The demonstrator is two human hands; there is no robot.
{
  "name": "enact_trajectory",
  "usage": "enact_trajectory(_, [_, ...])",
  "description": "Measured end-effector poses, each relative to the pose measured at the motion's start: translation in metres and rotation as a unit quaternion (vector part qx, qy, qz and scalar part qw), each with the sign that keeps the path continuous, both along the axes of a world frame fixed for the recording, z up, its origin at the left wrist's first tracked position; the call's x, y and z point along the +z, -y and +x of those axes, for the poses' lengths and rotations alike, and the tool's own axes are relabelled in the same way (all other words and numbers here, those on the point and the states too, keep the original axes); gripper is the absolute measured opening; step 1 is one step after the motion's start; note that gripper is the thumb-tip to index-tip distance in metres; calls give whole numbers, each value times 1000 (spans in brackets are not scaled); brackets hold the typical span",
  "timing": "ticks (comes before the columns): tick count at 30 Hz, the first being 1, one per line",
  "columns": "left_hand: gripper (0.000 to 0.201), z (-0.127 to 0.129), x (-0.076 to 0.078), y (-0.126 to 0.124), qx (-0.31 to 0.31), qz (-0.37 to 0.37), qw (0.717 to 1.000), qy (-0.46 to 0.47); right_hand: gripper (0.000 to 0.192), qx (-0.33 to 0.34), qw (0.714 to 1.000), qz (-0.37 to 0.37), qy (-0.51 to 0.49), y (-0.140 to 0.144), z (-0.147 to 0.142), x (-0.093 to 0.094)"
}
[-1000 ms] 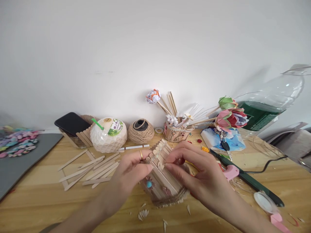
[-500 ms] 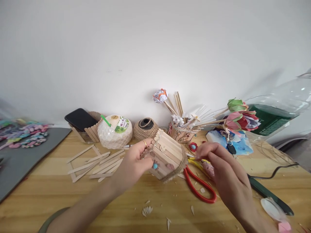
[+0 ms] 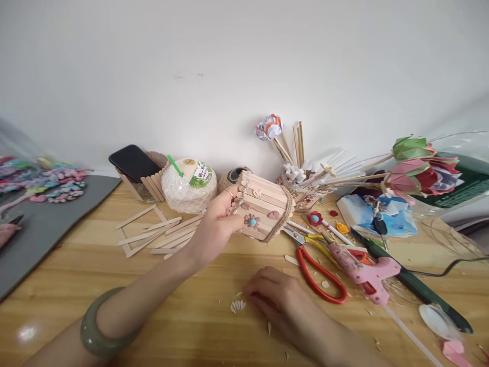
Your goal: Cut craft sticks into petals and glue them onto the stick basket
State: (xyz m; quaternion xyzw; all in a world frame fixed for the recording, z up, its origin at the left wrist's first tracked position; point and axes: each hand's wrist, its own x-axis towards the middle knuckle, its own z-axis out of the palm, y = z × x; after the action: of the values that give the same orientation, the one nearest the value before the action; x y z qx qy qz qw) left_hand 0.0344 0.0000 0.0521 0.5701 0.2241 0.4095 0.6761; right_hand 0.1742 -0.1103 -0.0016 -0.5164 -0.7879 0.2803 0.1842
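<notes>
— Wooden tabletop (image 3: pixel 114 285) against a plain white wall, crowded along the far edge. Where's the stick box?

— Lifted off the wood near the middle: the left hand (image 3: pixel 216 227) grips the stick box (image 3: pixel 263 206) by its end, fingers curled round it, twine side tilted right.

— And the right hand (image 3: pixel 277 300)?

— Low by the near edge, fingers bent onto the surface beside a small fan of petals (image 3: pixel 237 305); whether it pinches one, I cannot tell.

— Risks?

— A one-ended grip could let the box tip and shed its bead flower (image 3: pixel 251 221). Scissors (image 3: pixel 317 270) and glue gun (image 3: pixel 362 267) lie just right; a careless sweep might snag them.
</notes>
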Motion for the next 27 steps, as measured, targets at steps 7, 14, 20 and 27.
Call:
enact_trajectory(7, [55, -1, 1, -1, -6, 11, 1000, 22, 12, -9, 1000, 4, 13, -8, -10, -5])
enact_trajectory(14, [51, -1, 1, -1, -7, 14, 1000, 23, 18, -17, 1000, -1, 21, -16, -12, -10])
enact_trajectory(20, [51, -1, 2, -2, -6, -4, 1000, -3, 12, -12, 1000, -20, -17, -8, -5, 8])
enact_trajectory(27, [42, -2, 3, 1, 1, -10, 997, -80, 9, -74, 976, -82, -189, 15, 16, 60])
